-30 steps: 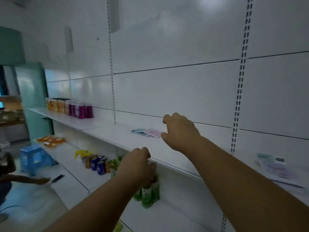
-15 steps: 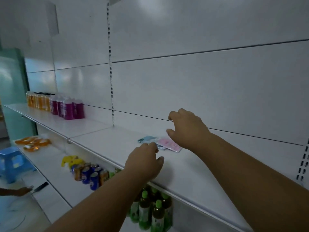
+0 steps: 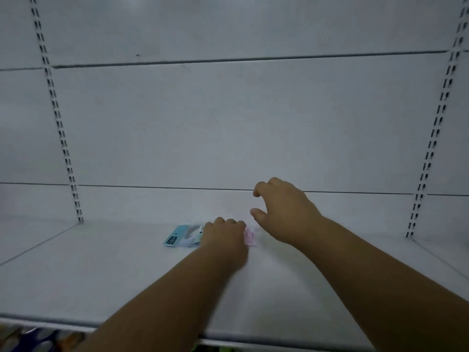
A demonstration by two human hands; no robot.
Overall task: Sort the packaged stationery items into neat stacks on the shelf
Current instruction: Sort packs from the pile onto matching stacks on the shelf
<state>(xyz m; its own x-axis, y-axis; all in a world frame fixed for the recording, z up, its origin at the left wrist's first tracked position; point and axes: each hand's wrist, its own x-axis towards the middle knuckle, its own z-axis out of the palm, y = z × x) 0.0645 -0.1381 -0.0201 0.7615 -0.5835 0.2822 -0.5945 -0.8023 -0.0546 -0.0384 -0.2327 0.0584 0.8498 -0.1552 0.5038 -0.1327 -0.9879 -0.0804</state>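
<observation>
- L hand [image 3: 223, 233]: fingers curled down, knuckles up, resting over the packets at the join btw teal and pink ones. Fingertips hidden, so can't tell if clamped on anything or just pressing.
- R hand [image 3: 284, 212]: fingers apart, thumb [image 3: 257, 214] and index spread in an open claw, holding nothing; hovers just beside and behind the pink packet [image 3: 250, 237].
- Teal packet [image 3: 181, 236]: flat on shelf [image 3: 101, 270], sticks out left of L hand, looks to overlap a paler packet; blurred, print unreadable.
- Risk: packets look thin, flat, glossy film, shelf is smooth painted metal. A push prob slides them apart or toward the back panel [image 3: 228, 123] rather than lifting an edge.
- Risk: pinching a flat pack off a smooth surface w/ R hand could miss or grab two at once, mixing colours in one stack.
- Shelf otherwise bare here; slotted uprights [image 3: 59, 128] either side.
</observation>
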